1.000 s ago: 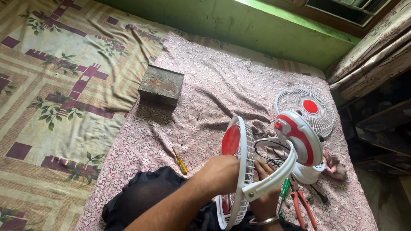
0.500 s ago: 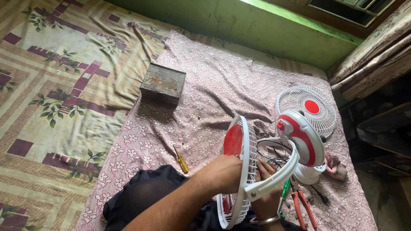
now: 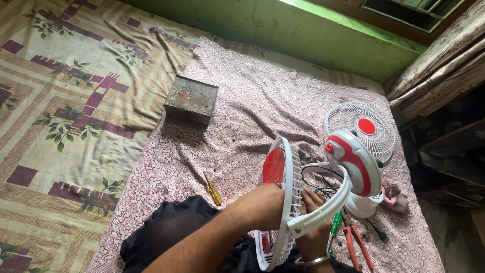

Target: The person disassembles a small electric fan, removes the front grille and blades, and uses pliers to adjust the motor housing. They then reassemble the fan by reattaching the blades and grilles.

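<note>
Change: almost nothing has moved since a second ago; both hands keep their hold on the fan, only the view has drifted a little.
Left hand (image 3: pixel 262 205): fingers curled over the rim of the fan grille (image 3: pixel 283 202).
Right hand (image 3: pixel 313 230): behind the grille; probably pressed to it, grip hidden, cannot tell.
Fan: white cage, red blades, held on edge above the lap, white arm (image 3: pixel 323 210) joined to the red-and-white motor housing (image 3: pixel 356 162).
Count: two grilles, the loose grille (image 3: pixel 361 126) lying on the floral cloth (image 3: pixel 242 111); one yellow screwdriver (image 3: pixel 213 189); one red pliers (image 3: pixel 353 242); one metal box (image 3: pixel 191 98).
</note>
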